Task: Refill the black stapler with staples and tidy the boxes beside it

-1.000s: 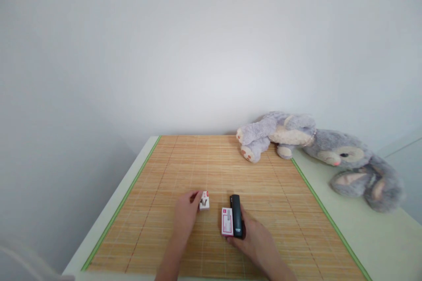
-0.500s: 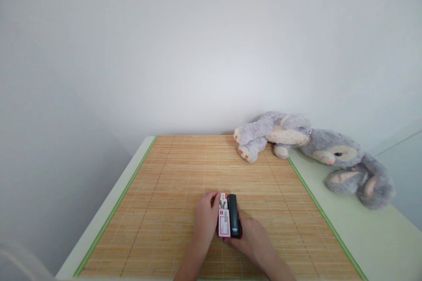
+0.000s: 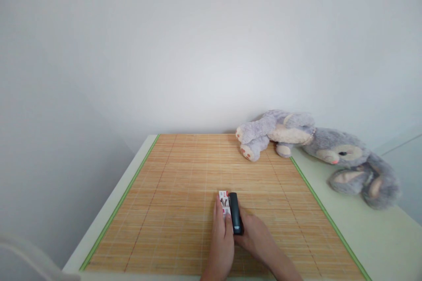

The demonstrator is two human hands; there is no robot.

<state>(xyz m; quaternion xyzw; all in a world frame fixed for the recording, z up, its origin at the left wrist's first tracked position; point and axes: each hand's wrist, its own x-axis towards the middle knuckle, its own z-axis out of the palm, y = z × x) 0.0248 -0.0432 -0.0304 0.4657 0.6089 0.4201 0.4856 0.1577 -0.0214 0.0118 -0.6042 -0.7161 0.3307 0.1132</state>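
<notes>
Here, on the woven bamboo mat with green edging (image 3: pixel 184 184), well beyond the grip toward the far right corner, a grey plush rabbit (image 3: pixel 316 149) lying on its side. At the near middle, right hand (image 3: pixel 255 239) wrapped around the slim black stapler (image 3: pixel 235 213), left hand (image 3: pixel 222 237) lying flat, fingers pressing the small white-and-red staple boxes (image 3: pixel 224 202) hard against the stapler's left flank. Best done with even sideways pressure, keeping boxes flush and stapler steady, both flat on the mat.
</notes>
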